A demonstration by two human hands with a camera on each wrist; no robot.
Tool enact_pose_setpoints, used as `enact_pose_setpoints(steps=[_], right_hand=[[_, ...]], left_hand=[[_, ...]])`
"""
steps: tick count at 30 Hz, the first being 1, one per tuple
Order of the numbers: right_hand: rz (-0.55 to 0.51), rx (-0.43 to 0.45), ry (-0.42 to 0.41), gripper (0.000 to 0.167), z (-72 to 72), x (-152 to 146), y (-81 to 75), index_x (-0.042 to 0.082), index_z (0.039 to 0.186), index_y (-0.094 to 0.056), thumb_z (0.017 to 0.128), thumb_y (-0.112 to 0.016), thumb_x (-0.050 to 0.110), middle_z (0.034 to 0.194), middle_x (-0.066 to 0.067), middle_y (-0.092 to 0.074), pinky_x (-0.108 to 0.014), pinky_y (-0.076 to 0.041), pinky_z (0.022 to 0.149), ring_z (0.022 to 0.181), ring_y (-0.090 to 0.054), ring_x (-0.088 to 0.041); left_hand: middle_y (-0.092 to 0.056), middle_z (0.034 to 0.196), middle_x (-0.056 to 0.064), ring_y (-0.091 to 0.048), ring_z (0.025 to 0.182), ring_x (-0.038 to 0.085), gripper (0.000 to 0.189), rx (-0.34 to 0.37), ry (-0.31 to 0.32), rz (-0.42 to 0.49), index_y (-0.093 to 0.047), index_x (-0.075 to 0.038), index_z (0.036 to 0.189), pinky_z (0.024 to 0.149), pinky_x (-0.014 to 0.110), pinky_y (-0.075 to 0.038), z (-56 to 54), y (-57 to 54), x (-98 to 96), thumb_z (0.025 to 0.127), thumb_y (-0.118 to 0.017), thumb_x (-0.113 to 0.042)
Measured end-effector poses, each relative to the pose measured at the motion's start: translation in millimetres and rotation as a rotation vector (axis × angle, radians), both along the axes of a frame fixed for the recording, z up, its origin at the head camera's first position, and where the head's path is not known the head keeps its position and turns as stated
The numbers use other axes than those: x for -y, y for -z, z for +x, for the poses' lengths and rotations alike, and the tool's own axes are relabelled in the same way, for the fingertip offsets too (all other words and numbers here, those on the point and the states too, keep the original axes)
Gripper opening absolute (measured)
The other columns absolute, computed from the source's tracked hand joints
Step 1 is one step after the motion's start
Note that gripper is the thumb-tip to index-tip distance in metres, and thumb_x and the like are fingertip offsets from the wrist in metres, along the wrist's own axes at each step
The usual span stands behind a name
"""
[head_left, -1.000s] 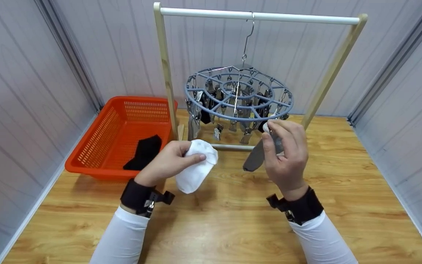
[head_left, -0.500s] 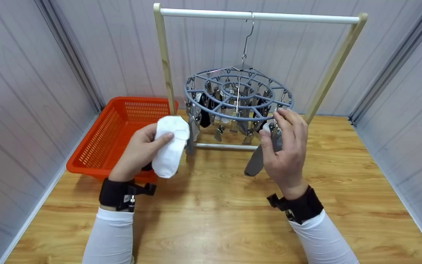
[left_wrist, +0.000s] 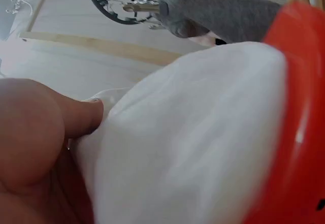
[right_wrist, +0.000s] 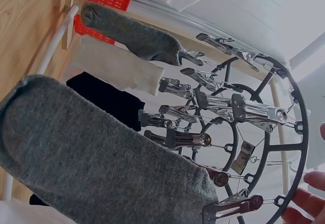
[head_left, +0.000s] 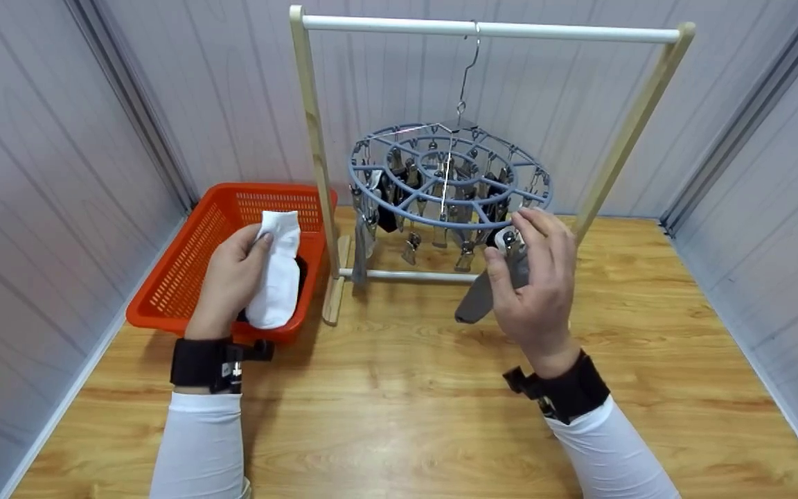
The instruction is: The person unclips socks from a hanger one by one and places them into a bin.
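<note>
My left hand [head_left: 229,281] grips a white sock [head_left: 276,274] between thumb and fingers, above the front right of the orange basket [head_left: 153,315]. In the left wrist view the white sock [left_wrist: 198,132] spreads close to the basket's rim. My right hand [head_left: 539,284] is raised beside the right rim of a round blue-grey clip hanger [head_left: 409,210], thumb and fingers apart. Behind it a grey sock [head_left: 476,301] hangs from a metal clip [right_wrist: 233,209]. The right fingertips [right_wrist: 302,203] lie at the hanger's ring; whether they touch it I cannot tell.
A wooden rack with a white bar [head_left: 579,32] carries the hanger by its hook. Other socks hang from it: a second grey sock [right_wrist: 129,33], a cream one [right_wrist: 114,66] and a black one [right_wrist: 104,99]. Dark cloth [head_left: 300,274] lies in the basket, partly behind the white sock.
My left hand has carried the white sock leftward from the middle to above the basket. The right hand has stayed near the hanger's rim, its thumb and fingers moving apart from the grey sock's top.
</note>
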State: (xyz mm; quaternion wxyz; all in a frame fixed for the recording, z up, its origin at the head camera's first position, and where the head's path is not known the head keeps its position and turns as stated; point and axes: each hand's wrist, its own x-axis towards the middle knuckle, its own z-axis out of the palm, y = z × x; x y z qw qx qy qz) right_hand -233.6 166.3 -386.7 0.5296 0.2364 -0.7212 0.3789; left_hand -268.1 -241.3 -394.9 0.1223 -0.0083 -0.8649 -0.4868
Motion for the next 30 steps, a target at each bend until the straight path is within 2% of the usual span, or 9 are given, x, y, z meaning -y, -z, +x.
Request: enact_pose_setpoints(steps=[3,6,10,16,18,20,24,27,30], right_hand=[[0.004,0.007,0.001,0.046,1.3,-0.1,0.1,-0.007,0.139,-0.070,0.099,-0.076,0.016,0.143,-0.025,-0.065,-0.054,-0.036,0.125,0.139,-0.055,-0.043],[0.008,0.013,0.001,0.046,2.5,-0.1,0.4,-0.006,0.140,-0.070,0.099,-0.076,0.015,0.144,-0.024,-0.065,-0.054,-0.037,0.124,0.139,-0.055,-0.043],[0.015,0.019,-0.001,0.047,3.8,0.1,0.2,-0.006,0.142,-0.070,0.100,-0.075,0.015,0.145,-0.023,-0.065,-0.054,-0.036,0.125,0.140,-0.054,-0.042],[0.015,0.024,-0.017,0.047,5.5,2.0,0.4,-0.008,0.141,-0.069,0.100,-0.075,0.014,0.144,-0.025,-0.064,-0.054,-0.036,0.125,0.139,-0.054,-0.046],[0.020,0.030,-0.019,0.047,5.8,3.0,0.6,-0.007,0.142,-0.069,0.101,-0.075,0.015,0.145,-0.025,-0.064,-0.054,-0.036,0.125,0.139,-0.054,-0.046],[0.021,0.036,-0.020,0.047,5.8,3.8,0.7,-0.007,0.142,-0.069,0.101,-0.075,0.016,0.145,-0.024,-0.064,-0.054,-0.035,0.125,0.139,-0.054,-0.045],[0.024,0.044,-0.021,0.047,6.3,4.4,0.9,-0.006,0.142,-0.069,0.102,-0.074,0.017,0.146,-0.022,-0.064,-0.054,-0.035,0.126,0.139,-0.054,-0.045],[0.026,0.045,-0.029,0.047,6.8,5.3,1.1,-0.007,0.142,-0.069,0.102,-0.074,0.016,0.146,-0.023,-0.064,-0.054,-0.035,0.126,0.139,-0.054,-0.047],[0.028,0.039,-0.041,0.047,7.1,5.9,0.9,-0.007,0.142,-0.069,0.101,-0.075,0.016,0.145,-0.023,-0.064,-0.055,-0.034,0.126,0.139,-0.054,-0.048]], left_hand=[[-0.071,0.133,0.020,-0.061,0.106,0.030,0.043,-0.008,-0.026,-0.021,-0.067,-0.006,0.151,0.090,0.040,-0.047,-3.5,4.6,2.3,0.119,-0.054,-0.031],[-0.071,0.135,0.020,-0.061,0.110,0.032,0.041,-0.011,-0.022,-0.023,-0.068,-0.006,0.150,0.095,0.042,-0.046,-6.8,8.7,2.1,0.119,-0.055,-0.030],[-0.071,0.136,0.019,-0.061,0.109,0.030,0.041,-0.015,-0.005,-0.023,-0.068,-0.006,0.149,0.092,0.039,-0.046,-10.7,13.6,0.5,0.119,-0.055,-0.030],[-0.071,0.133,0.020,-0.060,0.104,0.029,0.041,-0.012,-0.024,0.028,-0.067,-0.004,0.150,0.089,0.037,-0.048,-13.3,19.3,2.0,0.119,-0.054,-0.029],[-0.069,0.137,0.022,-0.062,0.113,0.032,0.045,0.016,-0.023,0.022,-0.061,-0.005,0.156,0.096,0.041,-0.049,-13.3,19.7,3.4,0.119,-0.055,-0.030],[-0.063,0.148,0.024,-0.061,0.130,0.037,0.054,0.051,-0.021,0.002,-0.052,-0.004,0.163,0.108,0.049,-0.048,-12.5,19.1,4.3,0.118,-0.057,-0.032],[-0.046,0.168,0.027,-0.042,0.156,0.043,0.068,0.105,-0.020,-0.031,-0.036,-0.003,0.171,0.124,0.061,-0.037,-9.3,15.9,5.1,0.117,-0.059,-0.037],[-0.044,0.169,0.025,-0.039,0.158,0.044,0.067,0.091,-0.025,-0.026,-0.040,-0.003,0.170,0.124,0.063,-0.037,-6.5,13.4,3.5,0.117,-0.058,-0.039],[-0.054,0.161,0.022,-0.049,0.150,0.041,0.059,0.037,-0.029,-0.012,-0.050,-0.003,0.163,0.121,0.060,-0.041,-5.9,12.9,-2.2,0.116,-0.060,-0.037]])
